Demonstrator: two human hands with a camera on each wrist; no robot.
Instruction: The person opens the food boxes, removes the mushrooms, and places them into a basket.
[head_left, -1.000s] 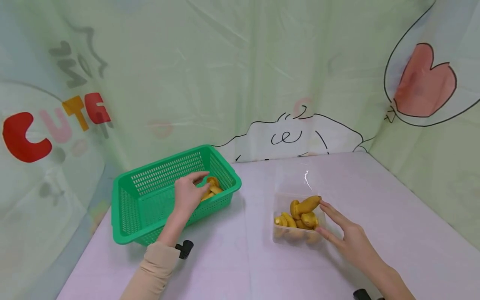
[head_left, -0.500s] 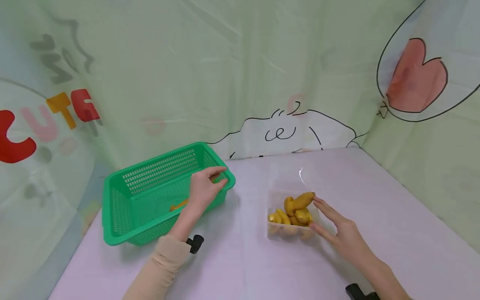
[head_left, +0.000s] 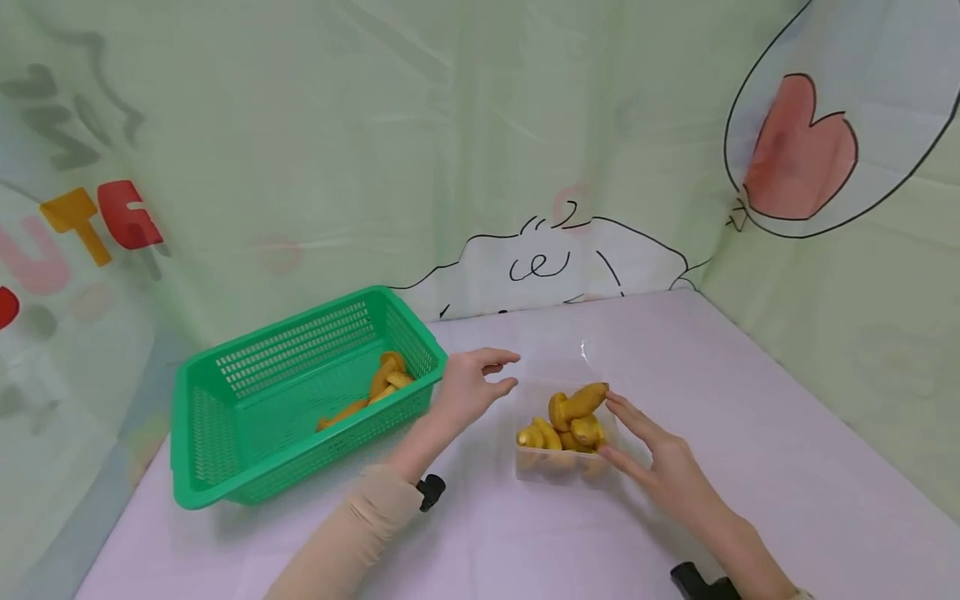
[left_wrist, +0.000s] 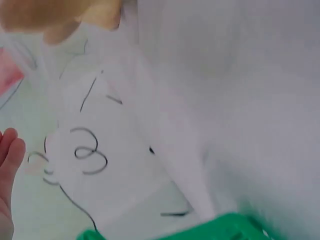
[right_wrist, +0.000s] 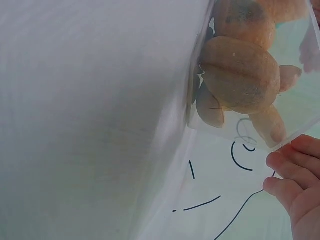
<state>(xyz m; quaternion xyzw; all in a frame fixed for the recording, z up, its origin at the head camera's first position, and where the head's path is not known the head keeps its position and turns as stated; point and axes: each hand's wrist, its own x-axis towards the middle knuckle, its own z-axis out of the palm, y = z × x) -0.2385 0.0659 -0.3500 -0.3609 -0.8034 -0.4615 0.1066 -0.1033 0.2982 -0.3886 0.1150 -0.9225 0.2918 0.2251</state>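
My left hand (head_left: 468, 387) hovers between the green basket (head_left: 277, 408) and the clear plastic box (head_left: 527, 468), thumb and fingers apart with nothing visible between them. On the box's right side my right hand (head_left: 667, 475) rests nearly straight fingertips; the right wrist view also shows its fingers (right_wrist: 295, 170) by the box wall. Yellow-brown, mushroom-shaped pieces (head_left: 585, 402) are heaped in the box, one sticking above the rim. More such pieces (head_left: 386, 375) lie in the basket's right end and along its near side. The left wrist view catches only part of the left hand's fingers (left_wrist: 9, 160).
A pale lilac cloth (head_left: 517, 542) covers the table. Behind the box, a transparent flap with a glint (head_left: 584, 353) stands up, perhaps its lid. Printed curtain walls (head_left: 337, 167) enclose the back and sides. Black wrist cameras (head_left: 431, 492) sit on both wrists.
My left hand has moved right, out of the basket and over its right rim toward the box, uncovering the pieces inside. My right hand stays at the box. The view has shifted slightly right.
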